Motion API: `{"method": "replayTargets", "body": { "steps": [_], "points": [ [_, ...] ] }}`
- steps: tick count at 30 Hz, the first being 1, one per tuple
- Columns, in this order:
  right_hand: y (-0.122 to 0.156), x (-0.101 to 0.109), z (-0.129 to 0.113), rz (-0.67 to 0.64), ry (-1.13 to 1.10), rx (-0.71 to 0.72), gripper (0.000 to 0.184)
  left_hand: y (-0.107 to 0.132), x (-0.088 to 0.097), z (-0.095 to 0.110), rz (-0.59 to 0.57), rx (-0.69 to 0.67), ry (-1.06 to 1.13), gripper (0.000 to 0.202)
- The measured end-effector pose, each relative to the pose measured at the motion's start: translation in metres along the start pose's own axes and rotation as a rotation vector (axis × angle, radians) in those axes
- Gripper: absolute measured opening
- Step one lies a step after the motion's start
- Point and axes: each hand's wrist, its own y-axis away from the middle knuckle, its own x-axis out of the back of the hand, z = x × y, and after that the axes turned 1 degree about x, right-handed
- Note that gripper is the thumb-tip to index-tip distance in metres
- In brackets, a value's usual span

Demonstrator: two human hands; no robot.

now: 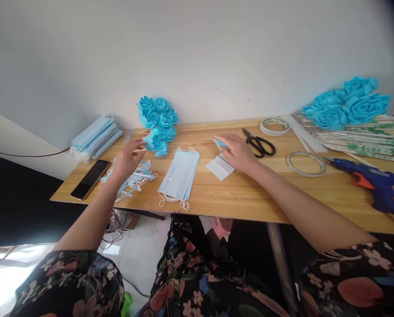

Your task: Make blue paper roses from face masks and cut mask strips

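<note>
Left hand (129, 155): out over the left part of the brown wooden table (213, 202), just beside the cluster of ruffled sky-blue flowers (165, 118).
Left fingers: bent, with a narrow gap before the thumb; right at the tips, a thin pale stick (139, 150), but no telling whether truly gripped or only brushed.
Right hand (238, 152): low now, right of centre, over a small white creased sheet (220, 168) flat on the table.
Right fingers: drawn together, reaching forward and bent over a light-blue flap (220, 144) visible beside the thumb; pinched or merely pressed down, impossible to say from above.
Sheet and flap: partly under the right hand, between the stack of pale-blue pleated face masks with white ear loops (180, 175) and the black-handled metal scissors (253, 138).
Beside the left wrist: a tangle of narrow pale-blue and white strips (136, 178), apparently trimmings.
Far right: a blue plastic glue gun with a red-orange trigger (375, 178), lying well apart from both hands.
Step in hand: by the look of it, handling the sheet and flap on the right while minding the flowers on the left.
Next move: seems to call for a sure pinch on the thin flap, and a light touch near the petals.
</note>
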Motion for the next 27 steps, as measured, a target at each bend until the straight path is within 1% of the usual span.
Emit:
{"method": "replayTargets", "body": {
  "steps": [4,8,14,21,24,27],
  "points": [
    [0.008,-0.005,0.006,0.043,-0.009,-0.012,0.048,-0.002,-0.002,0.0,0.031,0.038,0.001,0.04],
    [0.011,-0.003,0.003,0.046,-0.038,-0.024,0.047,-0.004,-0.005,-0.003,0.045,0.113,-0.024,0.048],
    [0.011,0.002,-0.004,0.028,-0.061,-0.037,0.047,-0.003,-0.001,0.001,0.006,0.146,-0.011,0.052],
    [0.011,0.001,-0.002,0.059,-0.064,-0.047,0.044,0.003,0.005,-0.001,-0.021,0.18,0.051,0.062],
    [0.012,0.001,-0.002,0.056,-0.07,-0.058,0.045,0.006,0.006,-0.004,-0.055,0.185,0.055,0.062],
    [0.012,0.002,-0.004,0.056,-0.079,-0.048,0.044,0.009,0.009,-0.005,-0.11,0.185,0.015,0.068]
  ]
}}
